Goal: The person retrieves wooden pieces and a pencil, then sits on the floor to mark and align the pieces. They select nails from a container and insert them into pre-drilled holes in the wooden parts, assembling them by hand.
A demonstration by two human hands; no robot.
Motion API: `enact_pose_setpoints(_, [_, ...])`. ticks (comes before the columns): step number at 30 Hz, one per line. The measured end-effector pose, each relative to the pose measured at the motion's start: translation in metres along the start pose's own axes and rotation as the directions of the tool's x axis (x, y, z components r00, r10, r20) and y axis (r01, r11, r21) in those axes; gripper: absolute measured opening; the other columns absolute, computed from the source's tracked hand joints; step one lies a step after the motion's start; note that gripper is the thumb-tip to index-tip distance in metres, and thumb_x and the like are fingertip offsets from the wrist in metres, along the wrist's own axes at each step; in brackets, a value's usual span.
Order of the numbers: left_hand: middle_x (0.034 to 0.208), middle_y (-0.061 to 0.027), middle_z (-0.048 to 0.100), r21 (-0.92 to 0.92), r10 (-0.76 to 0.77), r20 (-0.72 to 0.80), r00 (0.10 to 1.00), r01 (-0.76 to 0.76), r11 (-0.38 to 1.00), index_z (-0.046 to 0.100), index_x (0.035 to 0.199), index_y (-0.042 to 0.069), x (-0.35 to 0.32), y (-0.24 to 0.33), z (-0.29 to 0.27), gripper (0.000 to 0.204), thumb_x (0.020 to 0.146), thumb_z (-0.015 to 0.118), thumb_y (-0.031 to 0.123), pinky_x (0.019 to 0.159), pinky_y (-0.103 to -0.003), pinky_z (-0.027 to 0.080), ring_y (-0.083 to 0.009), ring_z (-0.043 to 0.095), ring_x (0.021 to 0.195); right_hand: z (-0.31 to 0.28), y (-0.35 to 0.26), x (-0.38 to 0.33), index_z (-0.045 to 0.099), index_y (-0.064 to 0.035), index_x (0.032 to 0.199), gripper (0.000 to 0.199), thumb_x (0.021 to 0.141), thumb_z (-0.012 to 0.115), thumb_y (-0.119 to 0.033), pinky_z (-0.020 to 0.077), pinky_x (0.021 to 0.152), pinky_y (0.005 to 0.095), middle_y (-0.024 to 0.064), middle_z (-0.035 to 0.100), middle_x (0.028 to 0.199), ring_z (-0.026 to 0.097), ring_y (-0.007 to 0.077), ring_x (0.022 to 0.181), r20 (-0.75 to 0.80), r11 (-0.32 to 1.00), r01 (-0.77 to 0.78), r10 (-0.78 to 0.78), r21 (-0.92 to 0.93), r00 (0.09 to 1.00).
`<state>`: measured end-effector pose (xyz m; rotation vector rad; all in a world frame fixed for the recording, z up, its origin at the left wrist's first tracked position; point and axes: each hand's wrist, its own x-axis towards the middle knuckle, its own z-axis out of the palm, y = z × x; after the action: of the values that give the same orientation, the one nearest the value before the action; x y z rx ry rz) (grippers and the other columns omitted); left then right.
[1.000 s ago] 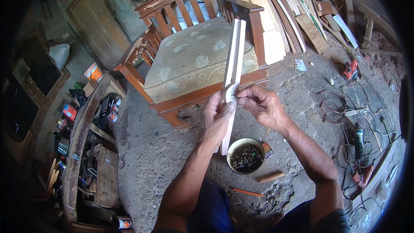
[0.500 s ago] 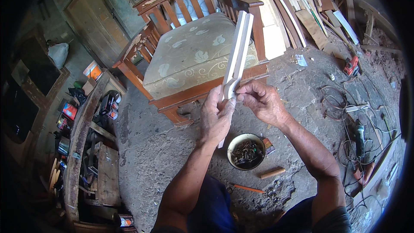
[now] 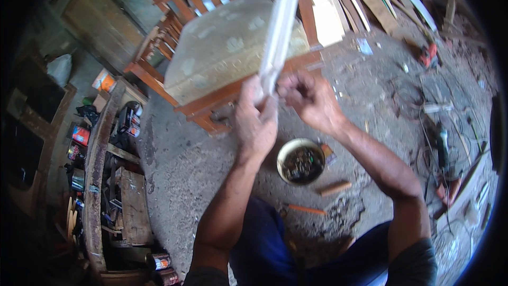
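My left hand (image 3: 256, 114) is closed around the lower part of pale wooden strips (image 3: 280, 29), which lie side by side and slant up and away. Beside their lower end is my right hand (image 3: 312, 100), thumb and fingertips pinched together. Whatever sits in that pinch is too small and blurred to make out. Below the hands, a pale round bowl (image 3: 280, 153) full of small dark hardware stands on the floor, with a small box (image 3: 328, 154) next to it. Nearer to me lie a short wood block (image 3: 335, 188) and an orange pencil (image 3: 307, 209).
A wooden armchair (image 3: 211, 47) with a patterned cushion stands just ahead. Boards (image 3: 328, 13) lean behind it. On the right are a red power tool (image 3: 428, 55), an angle grinder (image 3: 442, 148) and tangled cables. A long wooden frame (image 3: 95, 180) with cans and scraps lies left.
Both hands have shifted slightly up and left in the picture with the wooden strips. The right fingertips have drawn a little away from the strips. The whole view has tilted down.
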<state>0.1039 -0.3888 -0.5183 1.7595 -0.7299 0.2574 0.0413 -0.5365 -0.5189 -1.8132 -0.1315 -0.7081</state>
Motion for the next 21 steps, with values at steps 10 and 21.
enact_pose_setpoints(10, [0.112,-0.0177,0.068,0.133,0.307,-0.014,0.952,-0.303,0.944,0.057,0.129,0.0,0.0,0.001,-0.008,0.04,0.091,0.07,0.003,0.087,-0.042,0.056,-0.0282,0.071,0.101,0.004,0.002,0.004,0.057,0.0016,0.088,0.014,0.091,0.059,-0.012,0.0548,0.053,0.0431,0.016,0.061,0.06,0.069,0.0331,0.057,-0.045,0.891,0.274,-0.31,-0.361,0.95])
enact_pose_setpoints(21, [0.111,-0.0201,0.067,0.262,0.31,0.046,0.95,-0.311,0.914,0.056,0.131,0.002,0.002,-0.009,-0.008,0.045,0.09,0.071,0.007,0.088,-0.046,0.054,-0.0325,0.069,0.102,0.008,0.011,0.007,0.061,0.0029,0.088,0.03,0.099,0.053,-0.024,0.0577,0.058,0.0448,0.0182,0.062,0.061,0.069,0.034,0.056,-0.011,0.93,0.198,-0.211,-0.309,0.977])
